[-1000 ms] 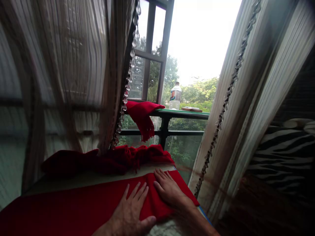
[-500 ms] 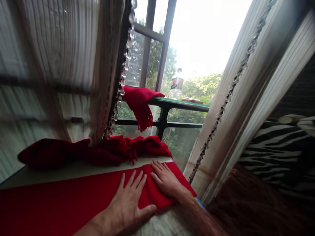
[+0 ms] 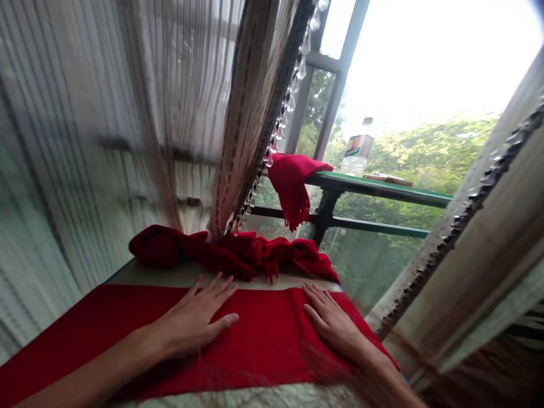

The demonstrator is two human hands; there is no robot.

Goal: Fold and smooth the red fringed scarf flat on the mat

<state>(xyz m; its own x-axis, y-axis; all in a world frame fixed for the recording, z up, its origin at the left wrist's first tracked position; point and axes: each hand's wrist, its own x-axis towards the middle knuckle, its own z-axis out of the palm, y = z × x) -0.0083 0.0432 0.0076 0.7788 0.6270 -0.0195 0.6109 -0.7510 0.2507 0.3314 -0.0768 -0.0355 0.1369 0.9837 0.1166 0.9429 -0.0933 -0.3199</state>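
Note:
A red cloth, much like the fringed scarf by the window, lies spread across a pale table. My left hand rests flat on its left half, fingers apart, the tips reaching the far edge. On the right part of the cloth lies my right hand, palm down with the fingers stretched out. A slight crease runs in the cloth beside the right hand. Behind it, along the table's far edge, a crumpled red scarf with some fringe lies bunched up.
Another red fringed scarf hangs over the green window ledge. A plastic bottle and a small flat brown object stand on that ledge. Beaded striped curtains hang at the left, and a second curtain at the right.
My left hand has slid away to the left, widening the gap between the hands. My right hand stays near the cloth's right end. The view has turned left, and the cloth lies smoother.

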